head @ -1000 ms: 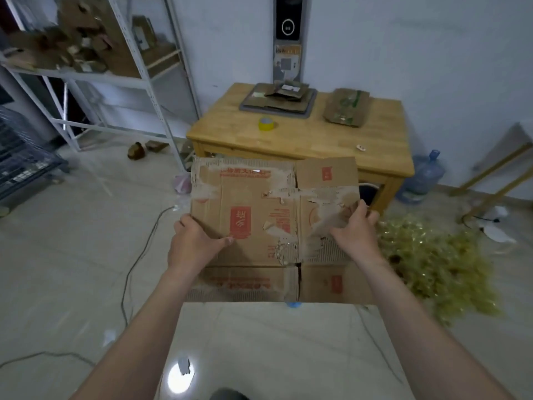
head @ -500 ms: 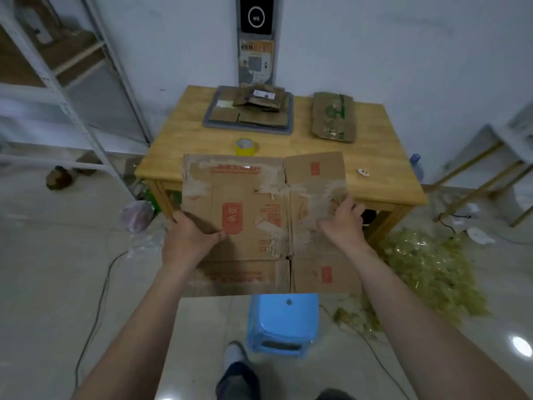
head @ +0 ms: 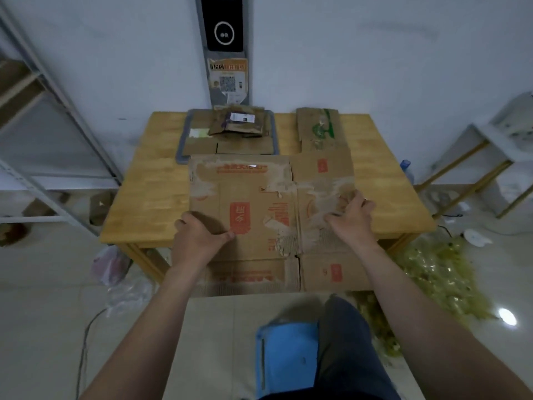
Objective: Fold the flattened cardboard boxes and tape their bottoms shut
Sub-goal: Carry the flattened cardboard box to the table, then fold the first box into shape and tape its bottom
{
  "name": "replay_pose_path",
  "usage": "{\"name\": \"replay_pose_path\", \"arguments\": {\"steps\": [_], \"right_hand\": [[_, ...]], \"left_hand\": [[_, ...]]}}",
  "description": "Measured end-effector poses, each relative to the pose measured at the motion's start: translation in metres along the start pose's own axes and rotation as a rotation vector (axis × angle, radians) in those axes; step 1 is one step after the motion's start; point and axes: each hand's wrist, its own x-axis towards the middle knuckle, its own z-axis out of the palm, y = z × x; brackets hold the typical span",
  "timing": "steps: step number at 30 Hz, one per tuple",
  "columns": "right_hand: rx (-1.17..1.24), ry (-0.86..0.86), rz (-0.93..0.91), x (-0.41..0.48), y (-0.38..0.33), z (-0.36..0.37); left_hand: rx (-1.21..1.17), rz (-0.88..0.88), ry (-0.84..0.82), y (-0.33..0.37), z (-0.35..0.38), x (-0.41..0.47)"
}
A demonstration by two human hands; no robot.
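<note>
Box (head: 253,197) has advanced over the table (head: 150,203), overhanging its edge; left hand (head: 199,241) and right hand (head: 353,220) fingers grip it.

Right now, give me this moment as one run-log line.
step: folding not begun | box: flattened, held up | left hand: grips left edge | right hand: grips right part

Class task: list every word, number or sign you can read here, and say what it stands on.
Nothing reads clearly.
Flattened box: red print, blurred.
Wall notice: QR code and heading, blurred.
White label on cardboard pile: too small.
</note>
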Motion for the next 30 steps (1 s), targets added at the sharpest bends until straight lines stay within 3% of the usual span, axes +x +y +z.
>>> {"name": "replay_pose_path", "arguments": {"steps": [9,16,22,30], "right_hand": [[0.096,-0.114,0.066,0.217,0.012,0.031],[0.028,-0.233,0.128,0.392,0.031,0.048],[-0.072,-0.253,0.185,0.453,0.053,0.068],[-0.304,-0.163,0.17,0.482,0.094,0.145]], "left_hand": [[0.039,-0.075,-0.029,0.092,0.079,0.143],[0.079,-0.163,-0.079,0.175,0.163,0.258],[0.117,-0.224,-0.185,0.19,0.218,0.314],[0.251,-0.235,-0.305,0.153,0.289,0.373]]}}
